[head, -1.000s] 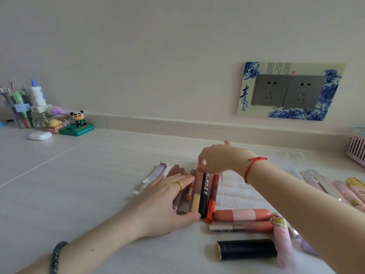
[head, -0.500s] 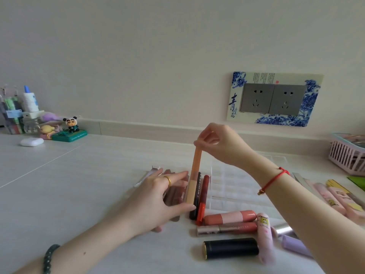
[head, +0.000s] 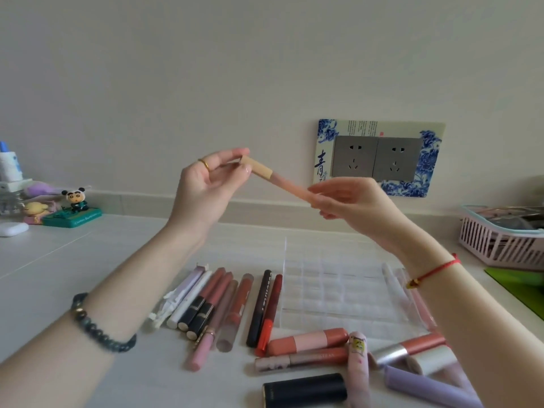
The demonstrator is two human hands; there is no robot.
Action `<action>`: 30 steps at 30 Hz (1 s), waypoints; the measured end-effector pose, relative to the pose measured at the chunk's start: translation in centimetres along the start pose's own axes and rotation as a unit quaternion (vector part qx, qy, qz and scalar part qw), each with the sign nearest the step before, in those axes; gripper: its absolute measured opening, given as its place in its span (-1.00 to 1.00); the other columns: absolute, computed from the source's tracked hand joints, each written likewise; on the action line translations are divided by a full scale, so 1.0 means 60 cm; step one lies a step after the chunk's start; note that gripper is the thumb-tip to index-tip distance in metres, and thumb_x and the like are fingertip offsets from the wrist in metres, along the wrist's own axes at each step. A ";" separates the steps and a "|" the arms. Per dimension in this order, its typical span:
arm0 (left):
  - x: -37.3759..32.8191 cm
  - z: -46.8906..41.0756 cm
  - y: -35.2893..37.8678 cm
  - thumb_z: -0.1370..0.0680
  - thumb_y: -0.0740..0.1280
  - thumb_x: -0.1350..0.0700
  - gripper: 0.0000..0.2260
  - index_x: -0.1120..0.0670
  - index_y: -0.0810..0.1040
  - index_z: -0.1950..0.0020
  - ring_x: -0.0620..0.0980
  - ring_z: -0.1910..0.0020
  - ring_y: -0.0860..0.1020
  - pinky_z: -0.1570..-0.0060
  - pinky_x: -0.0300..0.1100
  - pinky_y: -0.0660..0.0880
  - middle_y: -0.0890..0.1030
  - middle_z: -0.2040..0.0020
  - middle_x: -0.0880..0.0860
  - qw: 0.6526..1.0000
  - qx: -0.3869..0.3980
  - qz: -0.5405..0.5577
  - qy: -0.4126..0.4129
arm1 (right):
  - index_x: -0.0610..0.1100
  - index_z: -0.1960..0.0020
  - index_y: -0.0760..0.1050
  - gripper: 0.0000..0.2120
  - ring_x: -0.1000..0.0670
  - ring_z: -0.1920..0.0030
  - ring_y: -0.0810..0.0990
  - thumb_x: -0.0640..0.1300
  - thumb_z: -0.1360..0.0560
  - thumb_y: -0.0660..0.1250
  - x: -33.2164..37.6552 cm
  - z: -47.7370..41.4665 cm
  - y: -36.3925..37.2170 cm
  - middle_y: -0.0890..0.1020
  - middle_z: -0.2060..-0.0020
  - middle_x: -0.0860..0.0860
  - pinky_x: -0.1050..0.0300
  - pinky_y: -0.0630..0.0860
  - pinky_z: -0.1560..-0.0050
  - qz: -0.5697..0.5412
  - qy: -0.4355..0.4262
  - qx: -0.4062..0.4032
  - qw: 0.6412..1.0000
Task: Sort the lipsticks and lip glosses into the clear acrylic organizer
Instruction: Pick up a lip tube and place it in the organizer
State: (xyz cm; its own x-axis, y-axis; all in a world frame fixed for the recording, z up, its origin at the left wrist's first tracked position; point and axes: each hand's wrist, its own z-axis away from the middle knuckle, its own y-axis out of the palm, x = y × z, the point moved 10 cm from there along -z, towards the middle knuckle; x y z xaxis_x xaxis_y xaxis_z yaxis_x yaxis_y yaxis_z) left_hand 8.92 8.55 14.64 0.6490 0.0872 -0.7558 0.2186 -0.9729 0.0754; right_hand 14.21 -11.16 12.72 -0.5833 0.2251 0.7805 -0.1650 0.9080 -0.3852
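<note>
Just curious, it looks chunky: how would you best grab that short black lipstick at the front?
Pinch the black lipstick round its middle from above, fingers on its two long sides. It lies flat, crosswise, and the pink cartoon tube crowds its right end, leaving the midsection free.

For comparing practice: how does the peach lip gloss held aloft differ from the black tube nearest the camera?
The peach lip gloss is long and slim; the black tube is short and thick. The gloss is held slanted between left hand and right hand; the tube lies on the table. Both are cylinders.
</note>
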 end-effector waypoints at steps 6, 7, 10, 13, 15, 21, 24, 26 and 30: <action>0.046 -0.029 0.074 -0.49 0.34 0.21 -0.87 0.00 0.57 0.05 -0.15 0.22 0.65 0.16 -0.29 0.56 0.69 0.27 -0.12 0.994 -0.019 0.098 -0.046 | -0.06 0.08 0.57 -0.85 0.18 0.33 0.62 -0.25 -0.39 0.40 -0.017 -0.005 0.023 0.65 0.31 0.08 0.40 0.53 0.19 0.110 -0.020 0.039 0.993; 0.050 -0.030 0.088 -0.48 0.35 0.22 -0.87 0.00 0.58 0.06 -0.15 0.23 0.65 0.17 -0.29 0.57 0.69 0.28 -0.12 0.994 -0.013 0.099 -0.047 | -0.07 0.07 0.56 -0.84 0.17 0.30 0.63 -0.26 -0.39 0.40 -0.021 -0.005 0.022 0.64 0.31 0.10 0.40 0.52 0.18 0.121 -0.016 0.044 0.991; 0.055 -0.031 0.138 -0.46 0.37 0.26 -0.84 -0.01 0.59 0.08 -0.13 0.22 0.65 0.20 -0.23 0.59 0.69 0.28 -0.10 0.992 0.018 0.116 -0.043 | -0.06 0.07 0.55 -0.83 0.14 0.23 0.65 -0.25 -0.37 0.41 -0.032 -0.002 -0.003 0.66 0.27 0.09 0.32 0.56 0.11 0.150 0.007 0.048 0.988; 0.054 -0.030 0.192 -0.44 0.40 0.26 -0.80 -0.05 0.59 0.11 -0.14 0.20 0.65 0.21 -0.24 0.58 0.68 0.26 -0.11 0.992 0.059 0.104 -0.028 | -0.04 0.07 0.57 -0.83 0.17 0.23 0.65 -0.22 -0.36 0.42 -0.032 0.006 -0.058 0.67 0.29 0.11 0.34 0.56 0.14 0.155 0.020 0.021 0.987; 0.059 -0.023 0.234 -0.43 0.41 0.23 -0.82 -0.05 0.59 0.10 -0.14 0.17 0.64 0.20 -0.24 0.58 0.68 0.24 -0.11 0.992 0.095 0.081 -0.026 | -0.05 0.05 0.58 -0.82 0.16 0.23 0.65 -0.21 -0.36 0.43 -0.034 0.016 -0.096 0.68 0.28 0.10 0.31 0.58 0.13 0.162 0.027 0.001 0.986; 0.085 0.006 0.327 -0.42 0.44 0.16 -0.86 -0.06 0.57 0.12 -0.18 0.16 0.62 0.05 -0.21 0.57 0.65 0.18 -0.08 0.987 0.155 0.027 -0.033 | -0.12 0.10 0.58 -0.88 0.07 0.20 0.66 -0.23 -0.37 0.42 -0.063 0.053 -0.150 0.68 0.24 0.02 0.13 0.58 0.02 0.214 0.058 -0.012 0.975; 0.102 0.015 0.339 -0.40 0.45 0.12 -0.88 -0.03 0.59 0.09 -0.16 0.14 0.62 -0.01 -0.19 0.55 0.66 0.17 -0.07 0.986 0.164 -0.004 -0.037 | -0.10 0.06 0.58 -0.86 0.11 0.21 0.66 -0.20 -0.38 0.43 -0.076 0.064 -0.155 0.69 0.22 0.04 0.23 0.57 0.09 0.227 0.069 0.004 0.972; 0.114 0.020 0.341 -0.40 0.46 0.11 -0.88 -0.03 0.60 0.10 -0.18 0.15 0.63 0.04 -0.29 0.54 0.67 0.18 -0.10 0.984 0.170 -0.018 -0.040 | -0.10 -0.02 0.57 -0.78 0.14 0.21 0.66 -0.19 -0.38 0.43 -0.075 0.065 -0.164 0.68 0.19 0.06 0.32 0.56 0.16 0.215 0.072 0.007 0.974; 0.134 0.030 0.341 -0.40 0.45 0.17 -0.82 -0.13 0.59 0.21 -0.20 0.19 0.63 0.07 -0.32 0.53 0.66 0.30 -0.20 0.981 0.180 -0.035 -0.056 | -0.08 -0.09 0.53 -0.70 0.06 0.14 0.66 -0.14 -0.37 0.43 -0.064 0.062 -0.186 0.66 0.11 0.03 0.13 0.60 0.04 0.141 0.064 -0.035 0.987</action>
State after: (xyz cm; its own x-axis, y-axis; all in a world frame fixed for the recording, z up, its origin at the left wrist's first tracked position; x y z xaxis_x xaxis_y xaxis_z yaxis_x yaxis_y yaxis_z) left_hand 17.31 -11.02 8.96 0.5525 0.1512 -0.8197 -0.0252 -0.9799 -0.1978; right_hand 15.36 -23.45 12.17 -0.4929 0.5113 0.7040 0.0473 0.8237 -0.5650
